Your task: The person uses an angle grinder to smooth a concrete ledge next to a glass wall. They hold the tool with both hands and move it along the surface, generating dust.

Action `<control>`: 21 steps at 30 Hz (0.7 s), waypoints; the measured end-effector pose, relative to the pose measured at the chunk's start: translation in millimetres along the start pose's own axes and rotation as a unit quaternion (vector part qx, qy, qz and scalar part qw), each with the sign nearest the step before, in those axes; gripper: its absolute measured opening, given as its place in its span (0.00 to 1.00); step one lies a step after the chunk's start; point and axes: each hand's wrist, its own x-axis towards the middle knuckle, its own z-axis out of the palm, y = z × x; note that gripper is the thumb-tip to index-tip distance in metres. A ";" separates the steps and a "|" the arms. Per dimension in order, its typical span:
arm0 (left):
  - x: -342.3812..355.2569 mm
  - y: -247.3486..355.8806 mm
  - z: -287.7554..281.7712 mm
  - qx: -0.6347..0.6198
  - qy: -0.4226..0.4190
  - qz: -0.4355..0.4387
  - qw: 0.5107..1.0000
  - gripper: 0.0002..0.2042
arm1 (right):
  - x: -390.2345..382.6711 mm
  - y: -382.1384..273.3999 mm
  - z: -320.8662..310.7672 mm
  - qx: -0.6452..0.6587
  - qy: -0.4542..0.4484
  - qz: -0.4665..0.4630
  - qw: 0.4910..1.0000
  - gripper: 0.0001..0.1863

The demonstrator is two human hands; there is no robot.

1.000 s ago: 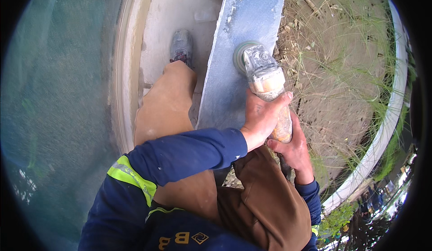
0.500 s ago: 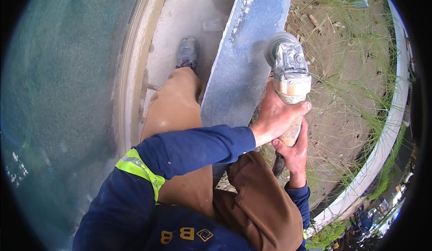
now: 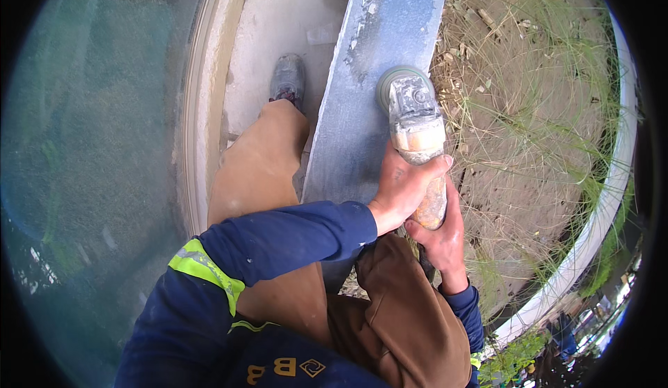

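An angle grinder (image 3: 419,137), smeared with pale dust, lies over the right edge of a long blue-grey stone slab (image 3: 348,141). Its disc sits flat over the slab's surface; whether it touches cannot be told. My left hand (image 3: 398,187) is wrapped round the grinder's body just behind the head, thumb across the top. Behind it, my right hand (image 3: 445,238) grips the rear of the handle from the right side. The undersides of both hands are hidden by the tool.
A window pane (image 3: 104,137) in a pale frame (image 3: 198,109) stands on the left. My shoe (image 3: 288,78) rests on a dusty white ledge (image 3: 261,33) beside the slab. Dry soil with long grass (image 3: 522,144) lies to the right, bounded by a curved white kerb (image 3: 612,186).
Both hands have drawn the grinder left and slightly nearer. Its disc, tilted at the slab's right edge before, now lies flatter over the slab.
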 end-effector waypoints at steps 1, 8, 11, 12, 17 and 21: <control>-0.5 -0.2 -2.3 -0.010 0.014 -0.002 1.000 0.22 | 1.7 -3.2 2.2 -0.020 -0.005 -0.002 1.000 0.53; -0.3 12.7 -7.6 -0.014 0.010 -0.013 1.000 0.26 | 4.8 -12.8 14.8 0.015 0.010 0.016 1.000 0.51; -0.7 10.3 -4.0 -0.018 0.015 -0.015 1.000 0.27 | -0.2 -13.6 14.8 0.029 0.025 0.030 0.999 0.51; -1.0 9.3 -3.5 -0.020 0.021 -0.018 0.999 0.27 | 0.2 -14.6 13.9 0.016 0.018 0.027 0.999 0.51; -4.1 14.8 -7.8 -0.024 0.040 0.000 0.999 0.25 | 5.1 -25.2 15.4 -0.035 -0.008 0.045 0.998 0.51; -10.4 7.0 -9.0 -0.017 0.031 -0.004 0.999 0.26 | -2.4 -13.4 12.3 0.000 -0.007 0.036 0.999 0.51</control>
